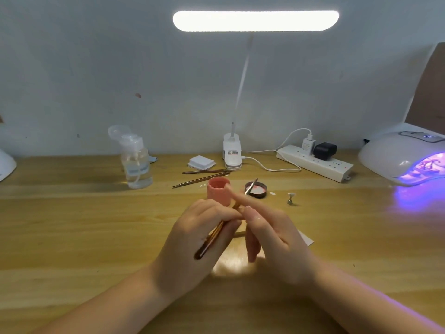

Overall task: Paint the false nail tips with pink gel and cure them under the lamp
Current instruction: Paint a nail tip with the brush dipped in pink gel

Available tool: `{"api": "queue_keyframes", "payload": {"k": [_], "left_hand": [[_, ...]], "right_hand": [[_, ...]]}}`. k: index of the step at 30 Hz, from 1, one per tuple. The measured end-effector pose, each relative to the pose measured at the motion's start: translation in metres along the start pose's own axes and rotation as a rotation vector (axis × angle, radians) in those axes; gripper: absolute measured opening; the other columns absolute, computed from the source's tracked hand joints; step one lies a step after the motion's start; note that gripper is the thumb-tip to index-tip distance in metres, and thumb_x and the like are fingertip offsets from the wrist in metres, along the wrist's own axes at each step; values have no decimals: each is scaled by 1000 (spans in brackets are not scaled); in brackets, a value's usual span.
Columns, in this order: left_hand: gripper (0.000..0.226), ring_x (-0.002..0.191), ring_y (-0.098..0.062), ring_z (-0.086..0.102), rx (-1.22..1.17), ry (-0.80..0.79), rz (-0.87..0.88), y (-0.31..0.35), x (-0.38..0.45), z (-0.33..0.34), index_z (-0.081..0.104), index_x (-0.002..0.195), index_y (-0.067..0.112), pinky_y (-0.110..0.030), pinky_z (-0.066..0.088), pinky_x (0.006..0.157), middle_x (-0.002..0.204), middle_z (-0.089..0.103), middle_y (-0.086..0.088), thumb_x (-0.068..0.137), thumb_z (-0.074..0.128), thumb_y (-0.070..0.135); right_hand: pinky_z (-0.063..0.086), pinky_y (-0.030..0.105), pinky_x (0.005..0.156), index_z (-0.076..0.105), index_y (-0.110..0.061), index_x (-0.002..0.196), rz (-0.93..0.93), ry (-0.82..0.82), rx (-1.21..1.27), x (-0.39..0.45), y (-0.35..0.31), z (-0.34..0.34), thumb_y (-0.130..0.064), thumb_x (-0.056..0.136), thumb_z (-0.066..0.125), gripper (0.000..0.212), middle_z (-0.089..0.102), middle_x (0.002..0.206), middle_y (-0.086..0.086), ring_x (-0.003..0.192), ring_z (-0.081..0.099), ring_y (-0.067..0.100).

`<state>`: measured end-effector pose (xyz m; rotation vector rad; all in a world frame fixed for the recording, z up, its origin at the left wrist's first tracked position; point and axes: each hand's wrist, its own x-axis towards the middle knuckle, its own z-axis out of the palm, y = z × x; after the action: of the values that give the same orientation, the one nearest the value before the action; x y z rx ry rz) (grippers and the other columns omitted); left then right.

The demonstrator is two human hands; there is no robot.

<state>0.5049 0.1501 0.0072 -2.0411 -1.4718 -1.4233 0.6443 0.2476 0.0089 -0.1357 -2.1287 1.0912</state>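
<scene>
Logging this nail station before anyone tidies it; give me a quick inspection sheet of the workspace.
Surface: wooden table, violet glow at right.
Job's things: pink pot open; gel jar open; nail stand; curing lamp lit.
Clutter: pump bottle, two spare brushes, white pads.
Hands: left hand grips a brush; right hand, grip unclear.
Cables: white lead, power strip.
Surroundings: desk lamp on, plain wall.
</scene>
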Motion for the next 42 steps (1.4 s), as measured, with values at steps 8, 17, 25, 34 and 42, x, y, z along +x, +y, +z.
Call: {"api": "queue_keyframes", "payload": {"k": [8, 17, 25, 34, 42], "left_hand": [[21, 86, -5, 68, -250, 196, -375, -4, -1, -1, 58, 112, 26, -11, 50, 71, 91, 70, 12, 92, 58, 21], [8, 88, -16, 71, -370, 309, -576, -14, 0, -5, 67, 96, 22, -28, 58, 78, 92, 74, 2, 88, 66, 20], [6, 75, -14, 67, -307, 371, -636, -16, 9, -10, 66, 84, 21, -23, 56, 67, 79, 72, 0, 86, 70, 18], [5, 70, -5, 65, -244, 354, -655, -19, 11, -11, 64, 87, 21, -15, 52, 64, 79, 70, 7, 89, 66, 17], [9, 74, -11, 70, -310, 348, -724, -28, 38, -25, 69, 92, 17, -27, 58, 59, 79, 74, 3, 94, 60, 17]], "right_hand": [[45, 47, 49, 64, -22, 77, 47, 299, -497, 10, 29, -69, -51, 89, 49, 34, 57, 57, -2, 54, 53, 19], [40, 24, 67, 73, -39, 91, 325, -94, -593, 10, 41, -74, -71, 63, 54, 47, 60, 81, -8, 83, 48, 5], [30, 11, 65, 76, -33, 92, 347, -93, -578, 11, 45, -69, -43, 76, 73, 19, 61, 82, -13, 83, 43, -8], [35, 17, 63, 78, -24, 87, 202, -55, -661, 9, 43, -62, -32, 82, 73, 11, 60, 74, -10, 75, 47, 5], [51, 24, 60, 73, -21, 81, 158, 236, -433, 7, 38, -49, -13, 81, 73, 8, 68, 67, -7, 63, 61, 9]]}}
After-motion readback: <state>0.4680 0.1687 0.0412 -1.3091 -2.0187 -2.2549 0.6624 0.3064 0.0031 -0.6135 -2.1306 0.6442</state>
